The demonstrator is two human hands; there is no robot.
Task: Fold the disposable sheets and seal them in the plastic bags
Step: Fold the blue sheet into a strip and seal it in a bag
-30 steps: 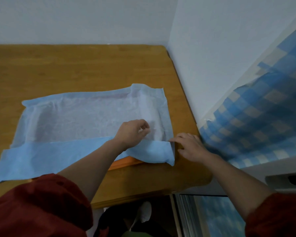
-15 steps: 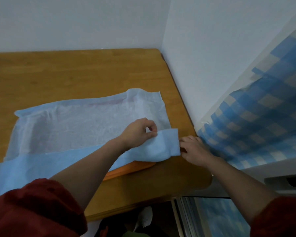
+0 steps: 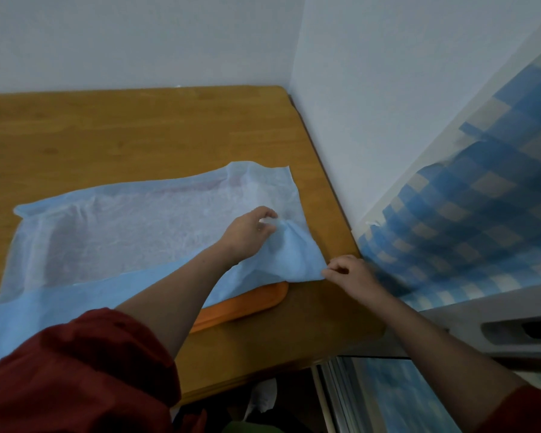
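Two grips on the sheet [image 3: 132, 232] draped over a tray [image 3: 241, 304] on the tabletop [image 3: 138, 135]: left hand [image 3: 250, 229] fingers pinch a bunch, right hand [image 3: 350, 273] fingers pinch the near corner, likely to fold it.

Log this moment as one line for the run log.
phase: folding | left hand pinches blue sheet | right hand pinches its near corner | sheet covers orange tray on table

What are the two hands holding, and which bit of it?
Both hold the blue sheet. The left hand pinches a bunched fold near its right end; the right hand pinches its near right corner.
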